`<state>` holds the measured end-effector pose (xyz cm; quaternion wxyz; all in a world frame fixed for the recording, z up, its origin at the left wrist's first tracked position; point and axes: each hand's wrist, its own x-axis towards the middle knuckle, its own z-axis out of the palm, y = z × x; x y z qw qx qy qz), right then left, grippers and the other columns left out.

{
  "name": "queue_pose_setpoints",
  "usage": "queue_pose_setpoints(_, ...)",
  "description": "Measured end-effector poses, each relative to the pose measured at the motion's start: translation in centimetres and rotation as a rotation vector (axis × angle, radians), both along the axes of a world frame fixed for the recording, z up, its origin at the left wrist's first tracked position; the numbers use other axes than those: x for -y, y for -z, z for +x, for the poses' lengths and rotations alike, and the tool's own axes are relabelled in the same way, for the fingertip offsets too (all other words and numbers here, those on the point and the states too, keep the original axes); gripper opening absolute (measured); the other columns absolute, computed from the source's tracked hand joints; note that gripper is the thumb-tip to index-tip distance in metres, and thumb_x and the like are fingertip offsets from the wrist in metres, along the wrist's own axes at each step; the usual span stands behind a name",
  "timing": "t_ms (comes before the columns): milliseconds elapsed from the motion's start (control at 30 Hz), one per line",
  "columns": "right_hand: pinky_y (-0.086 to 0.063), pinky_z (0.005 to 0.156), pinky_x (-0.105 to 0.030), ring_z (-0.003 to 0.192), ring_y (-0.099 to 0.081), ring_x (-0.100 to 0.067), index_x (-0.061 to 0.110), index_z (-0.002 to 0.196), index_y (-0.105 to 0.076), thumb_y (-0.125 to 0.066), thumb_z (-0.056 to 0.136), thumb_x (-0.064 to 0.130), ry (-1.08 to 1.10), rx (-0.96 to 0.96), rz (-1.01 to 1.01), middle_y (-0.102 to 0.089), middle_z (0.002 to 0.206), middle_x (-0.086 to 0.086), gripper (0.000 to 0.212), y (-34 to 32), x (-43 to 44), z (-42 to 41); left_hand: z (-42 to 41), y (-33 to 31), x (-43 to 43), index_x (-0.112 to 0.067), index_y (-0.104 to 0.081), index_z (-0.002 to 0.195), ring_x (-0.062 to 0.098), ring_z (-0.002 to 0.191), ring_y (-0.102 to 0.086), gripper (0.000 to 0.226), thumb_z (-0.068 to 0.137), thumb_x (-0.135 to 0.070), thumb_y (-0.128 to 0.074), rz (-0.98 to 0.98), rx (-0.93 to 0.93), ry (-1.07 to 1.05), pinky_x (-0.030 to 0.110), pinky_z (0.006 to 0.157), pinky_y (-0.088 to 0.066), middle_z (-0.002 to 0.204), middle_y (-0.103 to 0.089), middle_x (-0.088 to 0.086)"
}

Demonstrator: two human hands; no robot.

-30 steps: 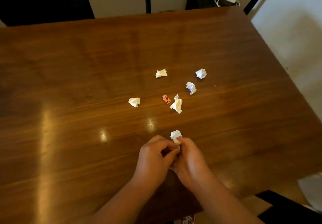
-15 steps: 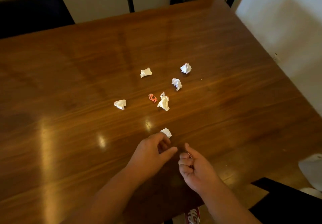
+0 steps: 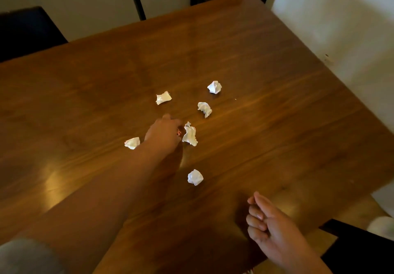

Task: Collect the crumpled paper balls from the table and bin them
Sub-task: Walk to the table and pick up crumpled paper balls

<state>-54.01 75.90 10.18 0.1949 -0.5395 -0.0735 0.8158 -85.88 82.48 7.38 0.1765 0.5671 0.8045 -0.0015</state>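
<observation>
1. The wooden surface (image 3: 266, 82) carried six white crumpled paper balls, all lying loose in a scatter near its middle; no bin showed from where I stood.
2. The left hand (image 3: 164, 134) reached out over the scatter, its grip curled down on a small red scrap (image 3: 178, 133) just beside the tallest ball (image 3: 189, 135). Whether it had actually pinched the scrap I could not tell.
3. The right hand (image 3: 270, 229) hung near the front edge, fingers loosely curled, grasping nothing I could see.
4. One ball (image 3: 195, 177) sat nearest the person, one (image 3: 132, 143) by the left wrist, and three lay farther off (image 3: 163, 98) (image 3: 204, 109) (image 3: 214, 87).
5. By my reckoning, collecting had barely begun; everything was left to gather and bin.
</observation>
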Motion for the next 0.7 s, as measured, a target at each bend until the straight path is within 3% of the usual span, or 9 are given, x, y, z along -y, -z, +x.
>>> queue_pose_setpoints(67, -0.018, 0.036, -0.022, 0.039, -0.027, -0.009, 0.009, 0.087, -0.055, -0.056, 0.081, 0.033, -0.001, 0.015, -0.002, -0.034, 0.054, 0.0, 0.024, 0.0, -0.2, 0.6, -0.5, 0.3, -0.6, -0.028, -0.059, 0.122, 0.027, 0.106, -0.056, 0.04, 0.083, -0.033, -0.068, 0.015, -0.001, -0.012, 0.033, 0.072, -0.045, 0.116, -0.055, 0.005)
queue_pose_setpoints(167, -0.019, 0.034, -0.022, 0.036, -0.028, -0.01, 0.007, 0.088, -0.054, -0.055, 0.083, 0.032, -0.007, 0.046, -0.018, -0.036, 0.052, -0.001, 0.026, 0.3, -0.5, 1.5, -1.6, 0.3, -1.5, -0.027, -0.058, 0.119, 0.027, 0.111, -0.053, 0.045, 0.078, -0.043, -0.071, 0.046, -0.057, -0.028, 0.039, 0.08, -0.048, 0.117, -0.056, 0.005)
queue_pose_setpoints(267, -0.021, 0.031, -0.021, 0.035, -0.029, -0.01, 0.006, 0.087, -0.054, -0.058, 0.08, 0.032, -0.031, 0.061, -0.026, -0.036, 0.051, -0.001, 0.027, 0.8, -0.6, 2.1, -3.2, 0.4, -2.8, -0.024, -0.05, 0.126, 0.032, 0.119, -0.046, 0.063, 0.073, -0.05, -0.074, 0.121, -0.197, -0.012, 0.047, 0.09, -0.046, 0.127, -0.05, 0.009)
queue_pose_setpoints(400, -0.021, 0.03, -0.021, 0.033, -0.029, -0.011, 0.005, 0.084, -0.055, -0.06, 0.076, 0.031, -0.062, 0.107, -0.036, -0.036, 0.049, -0.002, 0.028, 1.7, -0.3, 2.9, -5.0, 1.1, -4.7, -0.032, -0.026, 0.144, 0.036, 0.137, -0.029, 0.086, 0.074, -0.06, -0.068, 0.101, -0.174, 0.017, 0.056, 0.098, -0.042, 0.151, -0.028, 0.011)
queue_pose_setpoints(467, -0.025, 0.029, -0.019, 0.029, -0.032, -0.014, 0.002, 0.084, -0.054, -0.059, 0.074, 0.028, -0.061, 0.106, -0.075, -0.038, 0.045, -0.004, 0.028, 2.2, -0.2, 3.5, -5.5, 1.8, -5.1, -0.031, -0.02, 0.147, 0.036, 0.138, -0.03, 0.081, 0.081, -0.065, -0.055, 0.071, -0.192, 0.059, 0.056, 0.1, -0.041, 0.154, -0.025, 0.011)
queue_pose_setpoints(533, -0.028, 0.029, -0.019, 0.025, -0.033, -0.017, -0.001, 0.082, -0.052, -0.056, 0.072, 0.025, -0.038, 0.096, -0.109, -0.038, 0.041, -0.007, 0.028, 2.6, 0.0, 4.1, -5.7, 2.5, -5.0, -0.026, -0.027, 0.144, 0.035, 0.132, -0.038, 0.071, 0.087, -0.066, -0.041, 0.102, -0.249, 0.103, 0.053, 0.096, -0.043, 0.148, -0.036, 0.012)
queue_pose_setpoints(700, -0.03, 0.03, -0.019, 0.022, -0.033, -0.018, -0.005, 0.075, -0.056, -0.054, 0.076, 0.024, 0.013, 0.112, -0.129, -0.038, 0.039, -0.009, 0.029, 3.1, 0.3, 5.4, -4.9, 4.1, -4.2, -0.013, -0.052, 0.113, 0.031, 0.097, -0.056, 0.041, 0.096, -0.047, -0.035, 0.333, -0.288, 0.14, 0.041, 0.068, -0.049, 0.111, -0.056, 0.012)
